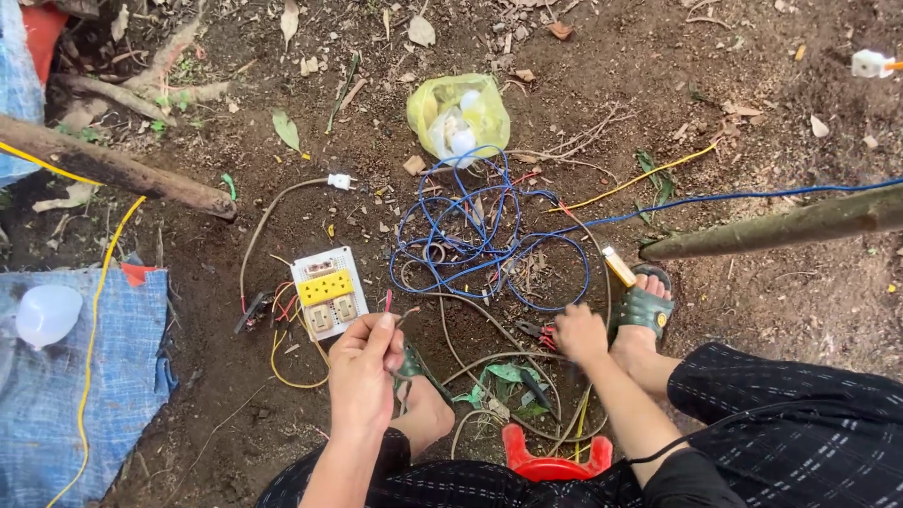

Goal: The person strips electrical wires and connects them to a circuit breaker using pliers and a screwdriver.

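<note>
Left hand (362, 362): raised over the left knee, fingers pinched closed on a thin red wire (388, 303) whose bare tip stands up just above the fingertips. The wire sits between the hand and the switch-and-socket board (328, 293), a white panel with a yellow block and two outlets, lying flat on the soil just beyond the hand.

Right hand (579, 334): lowered to the ground beside the sandalled right foot (643, 310), fingers curled down over the red-handled pliers (538, 333); whether it has a firm grip on them cannot be told.

Step in hand, as judged: wiring of the board, one conductor held ready while the tool is reached for. The next move would call for a steady hold on the thin wire end and a careful, small bite with the pliers, since the strand looks easy to nick.

Surroundings: bare brown earth scattered with dry leaves and twigs. A loose tangle of blue cable (480, 235) lies beyond the hands; a yellow plastic bag (459, 115) holding bulbs beyond that. A white plug (340, 181) ends a tan cord. Blue tarpaulin (56, 395) with a white bulb (47, 313) at left. Red plastic stool (555, 463) between the knees. Outdoor setting, daylight.
</note>
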